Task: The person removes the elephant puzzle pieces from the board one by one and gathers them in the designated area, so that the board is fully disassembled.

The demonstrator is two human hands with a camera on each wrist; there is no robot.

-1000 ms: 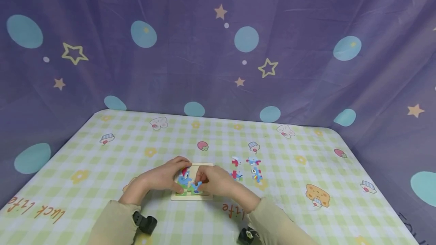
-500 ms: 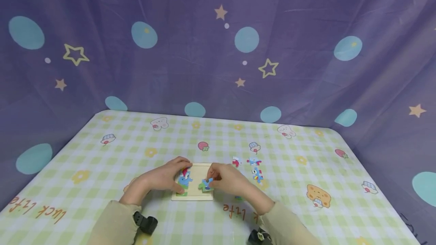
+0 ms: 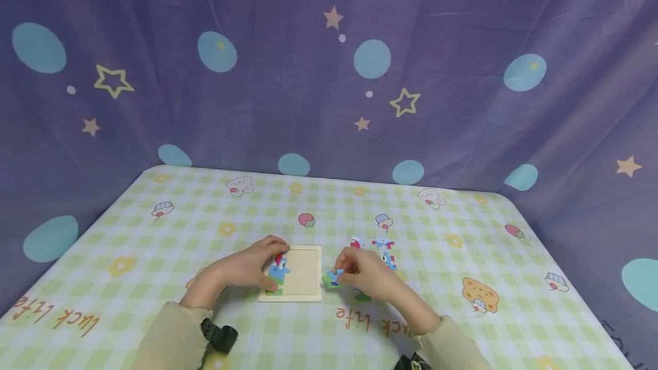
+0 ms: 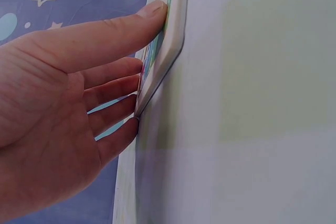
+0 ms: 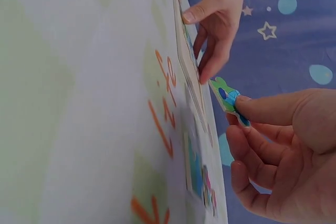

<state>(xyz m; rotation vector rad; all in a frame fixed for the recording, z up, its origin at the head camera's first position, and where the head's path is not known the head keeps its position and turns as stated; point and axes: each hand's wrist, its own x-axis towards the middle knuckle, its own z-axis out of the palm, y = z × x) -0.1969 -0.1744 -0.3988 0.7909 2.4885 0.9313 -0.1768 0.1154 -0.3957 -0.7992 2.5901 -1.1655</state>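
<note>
A pale wooden puzzle tray (image 3: 304, 272) lies on the table, with assembled jigsaw pieces (image 3: 279, 270) along its left side showing a blue cartoon figure with a red cap. My left hand (image 3: 247, 266) rests over that side. Its thumb (image 4: 153, 10) presses on the pieces, while the nearly straight fingers reach the tray's edge. Right of the tray, my right hand (image 3: 371, 273) pinches a green and blue jigsaw piece (image 5: 227, 96) between thumb and curled fingers. In the right wrist view this piece is tilted, raised off the tabletop.
Loose jigsaw pieces lie right of the tray: a red and white one (image 3: 357, 242), a blue one (image 3: 382, 243), one with an eye (image 3: 389, 260) and a green-edged one (image 3: 362, 296), partly behind my right hand. A checked cloth (image 3: 180, 256) covers the table; a purple curtain (image 3: 288, 119) hangs behind.
My right hand has lifted the green and blue jigsaw piece out of the tray and carried it right, past the tray's edge. My left hand has stayed in place.
</note>
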